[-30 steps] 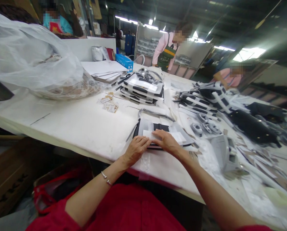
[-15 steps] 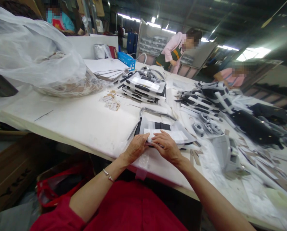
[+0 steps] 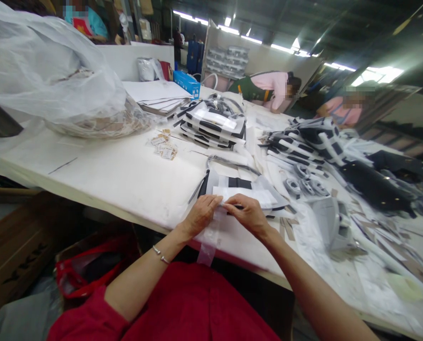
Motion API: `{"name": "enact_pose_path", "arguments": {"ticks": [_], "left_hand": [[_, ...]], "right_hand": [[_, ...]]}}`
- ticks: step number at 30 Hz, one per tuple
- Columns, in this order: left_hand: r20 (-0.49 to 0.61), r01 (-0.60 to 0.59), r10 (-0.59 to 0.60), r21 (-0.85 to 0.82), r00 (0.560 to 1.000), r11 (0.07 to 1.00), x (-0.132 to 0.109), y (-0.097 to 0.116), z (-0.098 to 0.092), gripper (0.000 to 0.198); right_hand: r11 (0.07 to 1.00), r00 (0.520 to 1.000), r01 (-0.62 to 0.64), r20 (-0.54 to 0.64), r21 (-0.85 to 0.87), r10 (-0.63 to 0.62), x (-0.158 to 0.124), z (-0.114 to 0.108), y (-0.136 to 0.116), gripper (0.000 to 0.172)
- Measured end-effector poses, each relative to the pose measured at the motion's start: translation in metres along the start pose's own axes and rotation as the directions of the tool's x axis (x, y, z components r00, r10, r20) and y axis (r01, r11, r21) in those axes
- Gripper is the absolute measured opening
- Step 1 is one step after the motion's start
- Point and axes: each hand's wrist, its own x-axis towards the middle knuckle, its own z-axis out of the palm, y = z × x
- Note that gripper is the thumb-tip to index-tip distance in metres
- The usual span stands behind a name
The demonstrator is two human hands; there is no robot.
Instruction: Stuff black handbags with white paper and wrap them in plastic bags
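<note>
A black bag (image 3: 240, 183) lies on the table in front of me, partly covered by white wrapping sheet (image 3: 264, 197), with its grey-wrapped strap (image 3: 229, 162) looped behind. At the bag's near edge, my left hand (image 3: 201, 215) pinches the white sheet between thumb and fingers. Close beside it, my right hand (image 3: 248, 213) is also closed in a pinch at the same edge, its fingertips nearly touching the left ones. The fingers partly hide what is between them. Below the hands, a clear plastic strip (image 3: 207, 253) hangs over the table edge.
Behind the bag stands a stack of wrapped bags (image 3: 211, 125); more wrapped bags (image 3: 303, 144) and strap coils (image 3: 305, 182) lie right. Small tags (image 3: 166, 146) are scattered on the table (image 3: 126, 180). A large plastic sack (image 3: 55, 80) bulks at left. A co-worker (image 3: 268, 87) bends over the far side.
My right hand's fingers, spread flat on the sheet before, have drawn together into a pinch near my left hand. The co-worker across the table has bent lower.
</note>
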Motion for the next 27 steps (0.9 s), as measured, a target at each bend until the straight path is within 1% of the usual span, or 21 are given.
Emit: {"name": "enact_pose_path", "arguments": {"ticks": [2,5,8,10,13,15,17,21,23,25,27], "left_hand": [[-0.002,-0.001,0.001,-0.006,1.000,1.000,0.000,0.000,0.000,0.041],[0.016,0.000,0.001,-0.048,1.000,0.999,0.001,0.000,0.000,0.040],[0.033,0.011,-0.008,-0.092,0.999,0.996,0.001,-0.001,-0.001,0.038],[0.032,0.020,-0.017,-0.107,0.999,0.994,0.001,-0.001,-0.002,0.040],[0.009,0.047,-0.046,-0.137,0.999,0.990,0.000,-0.003,-0.001,0.040],[-0.012,0.044,-0.046,-0.158,0.999,0.986,0.000,-0.005,0.000,0.041],[-0.021,0.027,-0.031,-0.175,0.999,0.984,0.000,-0.006,-0.001,0.042],[0.006,0.054,-0.054,-0.237,0.999,0.970,0.004,-0.003,-0.006,0.042],[0.017,0.081,-0.079,-0.267,0.997,0.960,0.006,-0.001,-0.008,0.034],[0.020,0.112,-0.111,-0.255,0.994,0.960,0.008,0.000,-0.008,0.022],[0.022,0.136,-0.135,-0.190,0.991,0.972,0.008,0.001,-0.005,0.016]], "right_hand": [[0.995,0.998,-0.012,0.063,-0.099,0.019,0.010,-0.001,-0.002,0.008],[0.948,0.982,0.032,0.188,-0.317,0.030,0.023,0.001,-0.007,0.011],[0.875,0.958,0.138,0.288,-0.465,0.002,0.029,0.003,-0.010,0.008],[0.812,0.936,0.251,0.345,-0.528,-0.065,0.027,0.004,-0.011,0.005],[0.684,0.908,0.393,0.377,-0.614,-0.183,0.021,0.007,-0.011,0.007],[0.613,0.899,0.434,0.365,-0.660,-0.242,0.018,0.009,-0.011,0.009],[0.574,0.900,0.436,0.337,-0.693,-0.276,0.016,0.013,-0.009,0.008],[0.569,0.917,0.389,0.247,-0.724,-0.312,0.016,0.023,0.000,0.009],[0.593,0.923,0.370,0.211,-0.715,-0.322,0.017,0.027,0.006,0.008],[0.650,0.935,0.345,0.184,-0.677,-0.303,0.019,0.027,0.010,0.009],[0.758,0.955,0.294,0.157,-0.582,-0.250,0.020,0.019,0.010,0.013]]}}
